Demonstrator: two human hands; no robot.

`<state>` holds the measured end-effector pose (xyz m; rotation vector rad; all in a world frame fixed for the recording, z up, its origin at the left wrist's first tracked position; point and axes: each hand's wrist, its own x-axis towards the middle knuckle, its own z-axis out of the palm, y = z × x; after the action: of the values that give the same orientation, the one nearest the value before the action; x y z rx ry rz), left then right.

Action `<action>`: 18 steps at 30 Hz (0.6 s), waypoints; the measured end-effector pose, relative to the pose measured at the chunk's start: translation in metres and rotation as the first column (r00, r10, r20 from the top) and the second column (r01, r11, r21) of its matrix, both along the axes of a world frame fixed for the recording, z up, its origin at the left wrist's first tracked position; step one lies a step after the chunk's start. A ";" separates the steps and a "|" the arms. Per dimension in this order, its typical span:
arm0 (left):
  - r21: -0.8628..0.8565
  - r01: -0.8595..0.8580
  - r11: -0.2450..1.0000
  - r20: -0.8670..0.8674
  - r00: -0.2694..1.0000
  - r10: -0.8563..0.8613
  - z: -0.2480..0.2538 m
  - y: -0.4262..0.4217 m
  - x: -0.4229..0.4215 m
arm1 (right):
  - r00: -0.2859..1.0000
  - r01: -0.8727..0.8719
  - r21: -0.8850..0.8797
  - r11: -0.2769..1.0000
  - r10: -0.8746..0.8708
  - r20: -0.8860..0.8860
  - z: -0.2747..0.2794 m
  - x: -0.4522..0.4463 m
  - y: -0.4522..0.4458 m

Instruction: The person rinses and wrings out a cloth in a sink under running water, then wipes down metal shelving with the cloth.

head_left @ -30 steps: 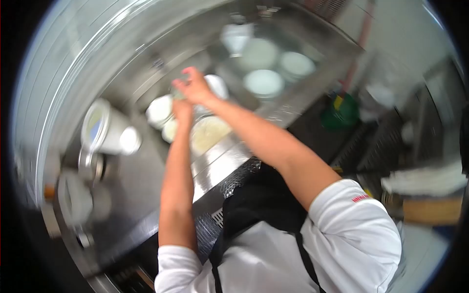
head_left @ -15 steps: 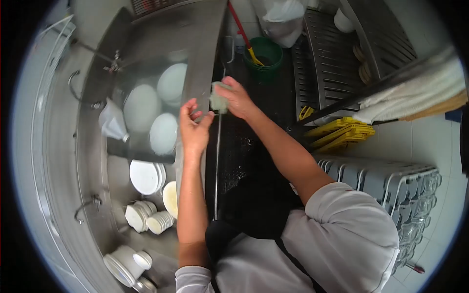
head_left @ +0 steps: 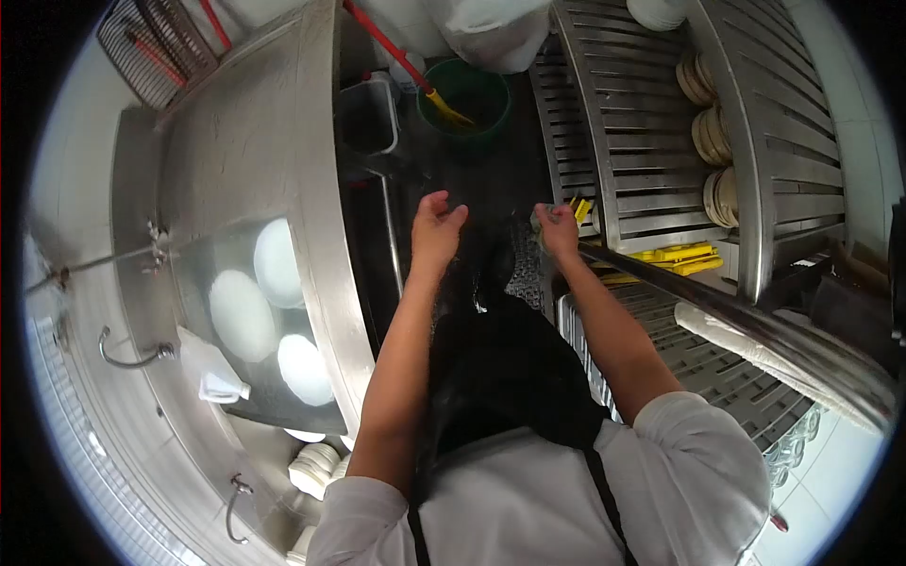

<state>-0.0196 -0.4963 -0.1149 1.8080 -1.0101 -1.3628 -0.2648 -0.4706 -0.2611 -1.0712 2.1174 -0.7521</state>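
Pale green pad [head_left: 539,224] in right hand [head_left: 559,232] — clamped in fingers, showing along their inner side, toward left hand. Left hand [head_left: 437,232] well apart, nothing in it — thumb apart from curled fingers, above dark floor [head_left: 477,184].

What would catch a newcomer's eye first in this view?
Probably the three white round dishes in the water-filled sink at left. Next, the red handle slanting into the green bucket at top centre. Between sink and racks, two bare hands stand apart, the right pinching something pale green.
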 end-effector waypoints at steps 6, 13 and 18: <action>0.153 0.043 0.987 -0.015 0.999 -0.041 -0.048 -0.074 -0.031 | 0.951 -0.170 -0.189 0.967 0.211 0.226 0.053 -0.001 -0.056; 0.172 0.121 0.978 0.314 0.934 -0.171 -0.161 -0.127 -0.054 | 0.989 -0.093 -0.107 0.990 0.080 -0.123 0.016 -0.019 -0.118; 0.256 0.319 0.913 0.141 0.922 -0.361 -0.283 -0.148 -0.082 | 0.964 -0.033 -0.113 0.993 0.002 -0.267 -0.112 -0.023 -0.154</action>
<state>-0.1015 -0.6444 -0.3982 2.0257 -1.3689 -1.5950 -0.2876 -0.6245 -0.3733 -1.3159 2.3076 -0.7667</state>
